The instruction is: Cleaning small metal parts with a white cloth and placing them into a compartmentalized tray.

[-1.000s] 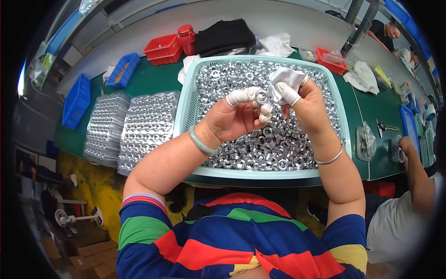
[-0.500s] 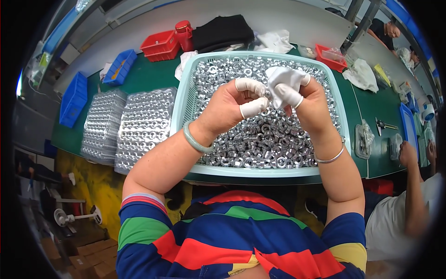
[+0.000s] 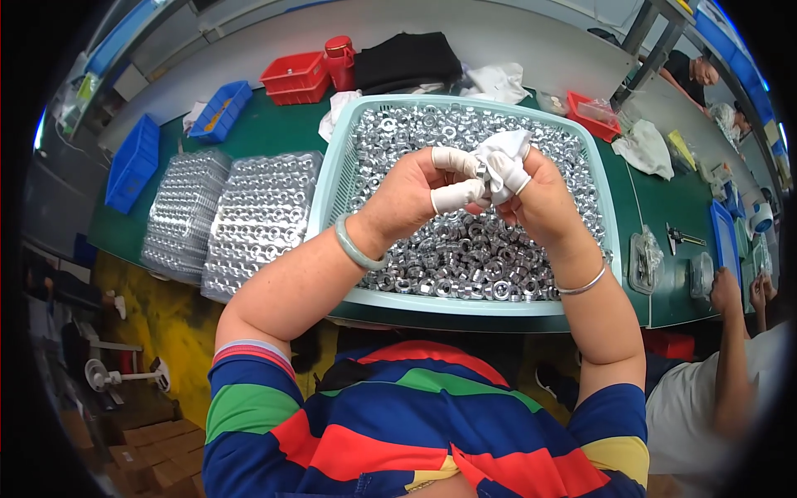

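My left hand (image 3: 413,192), with white finger cots on its thumb and fingers, pinches a small shiny metal ring (image 3: 481,172). Beside it my right hand (image 3: 540,195), also wearing finger cots, grips a folded white cloth (image 3: 508,149) and presses it against the ring. Both hands are held over a pale green plastic basket (image 3: 328,199), which is heaped with loose metal rings (image 3: 473,249) of the same kind. The ring is partly hidden by fingers and cloth.
Left of the basket, clear plastic trays (image 3: 261,220) hold rows of rings. Blue bins (image 3: 133,166), red bins (image 3: 295,79), a red flask (image 3: 339,62) and black cloth (image 3: 407,62) stand behind. At right are a caliper (image 3: 685,236) and a co-worker's hand (image 3: 725,290).
My right hand has brought the cloth down and left, onto the ring in my left hand. The view has shifted slightly.
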### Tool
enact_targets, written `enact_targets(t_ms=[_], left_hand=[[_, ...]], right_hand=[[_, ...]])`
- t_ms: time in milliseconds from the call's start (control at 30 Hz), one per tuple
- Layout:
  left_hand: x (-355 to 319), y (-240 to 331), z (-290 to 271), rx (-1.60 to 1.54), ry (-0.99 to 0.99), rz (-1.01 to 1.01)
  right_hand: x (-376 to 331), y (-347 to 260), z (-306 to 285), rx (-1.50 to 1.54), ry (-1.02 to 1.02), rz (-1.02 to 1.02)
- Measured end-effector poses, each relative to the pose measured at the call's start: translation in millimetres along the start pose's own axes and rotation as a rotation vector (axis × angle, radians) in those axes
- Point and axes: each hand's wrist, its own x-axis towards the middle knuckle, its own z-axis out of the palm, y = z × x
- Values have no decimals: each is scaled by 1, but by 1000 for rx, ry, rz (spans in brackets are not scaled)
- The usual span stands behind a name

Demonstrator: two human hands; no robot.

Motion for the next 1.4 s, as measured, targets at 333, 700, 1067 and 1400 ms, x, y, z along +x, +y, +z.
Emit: enact_targets(t_ms=[333,700,1067,1400], left_hand=[[-13,0,-5,18,59,50],[-202,94,-97,660,433,139],[-332,62,-97,1598,410,-309],[-324,79,-102,1644,187,-420]], right_hand=[[-6,5,8,-81,5,-40],[-20,33,18,-63,-3,-96],[-27,44,33,-101,11,-81],[-26,40,36,-135,1,-98]])
